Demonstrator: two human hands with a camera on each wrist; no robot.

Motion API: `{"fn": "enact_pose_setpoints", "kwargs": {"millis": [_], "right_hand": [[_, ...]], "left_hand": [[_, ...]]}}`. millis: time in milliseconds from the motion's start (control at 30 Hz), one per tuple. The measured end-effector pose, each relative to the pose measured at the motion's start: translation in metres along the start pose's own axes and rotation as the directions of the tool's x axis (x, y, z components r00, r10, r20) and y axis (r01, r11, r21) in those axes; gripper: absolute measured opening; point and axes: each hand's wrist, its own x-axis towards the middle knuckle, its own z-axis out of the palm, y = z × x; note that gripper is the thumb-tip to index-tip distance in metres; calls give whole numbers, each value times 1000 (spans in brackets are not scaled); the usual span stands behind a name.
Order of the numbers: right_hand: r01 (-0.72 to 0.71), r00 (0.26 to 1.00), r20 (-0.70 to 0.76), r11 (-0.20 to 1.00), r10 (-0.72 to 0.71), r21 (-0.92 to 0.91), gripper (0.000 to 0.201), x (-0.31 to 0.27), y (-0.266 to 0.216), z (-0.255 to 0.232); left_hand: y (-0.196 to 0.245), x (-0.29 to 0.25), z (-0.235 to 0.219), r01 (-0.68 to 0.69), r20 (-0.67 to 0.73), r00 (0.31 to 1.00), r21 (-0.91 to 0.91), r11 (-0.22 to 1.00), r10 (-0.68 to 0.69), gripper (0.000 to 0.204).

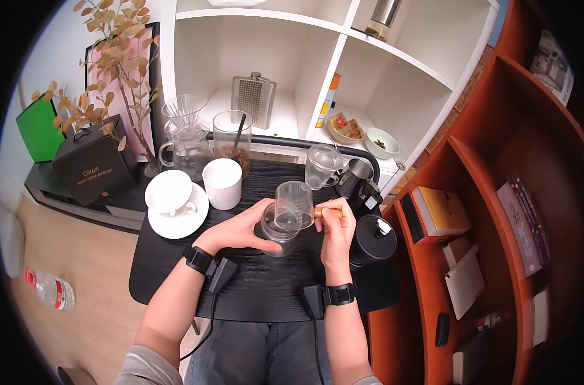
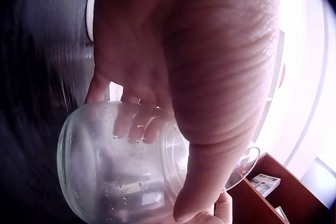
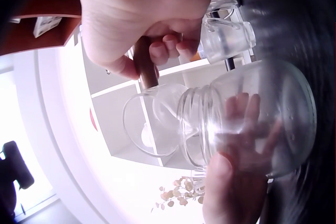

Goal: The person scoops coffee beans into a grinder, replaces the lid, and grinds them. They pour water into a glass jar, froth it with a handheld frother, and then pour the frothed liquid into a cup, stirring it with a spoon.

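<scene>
Curled round a clear glass jar [image 2: 131, 166] is the left hand [image 1: 244, 230], its thumb on the near side and its fingers seen through the glass in the left wrist view. The right hand [image 1: 337, 234] grips a short wooden handle [image 3: 144, 64] between thumb and fingers. That handle belongs to a clear glass vessel [image 1: 294, 204], which is tilted at the jar's mouth. Droplets cling to the jar's wall, and no other contents can be made out in it. Whether the two glass pieces touch cannot be told.
White cup and saucer [image 1: 178, 218] and a white mug [image 1: 222, 185] stand left on the black table [image 1: 240, 282]. Glass server, tall glass, glass cup [image 1: 322, 168] and metal pitcher [image 1: 354, 178] line the back. Right of the right hand is a black canister [image 1: 372, 240].
</scene>
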Motion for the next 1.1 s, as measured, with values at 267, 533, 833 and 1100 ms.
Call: {"fn": "enact_pose_setpoints", "kwargs": {"millis": [267,533,833,1100], "right_hand": [[-3,996,-86,997,-4,-81,7,2,0,-5],[-8,990,-139,993,-8,-114,10,4,2,-2],[-2,994,-109,981,-20,-194,9,1,1,4],[-44,999,1,982,45,-185,15,-1,4,4]], "left_hand": [[3,1,-1,28,39,999,15,999,-28,83],[0,1,-1,19,43,999,17,1000,-20,83],[3,1,0,17,32,999,16,1000,-17,82],[6,-1,1,3,-8,1000,-46,999,-3,83]]}}
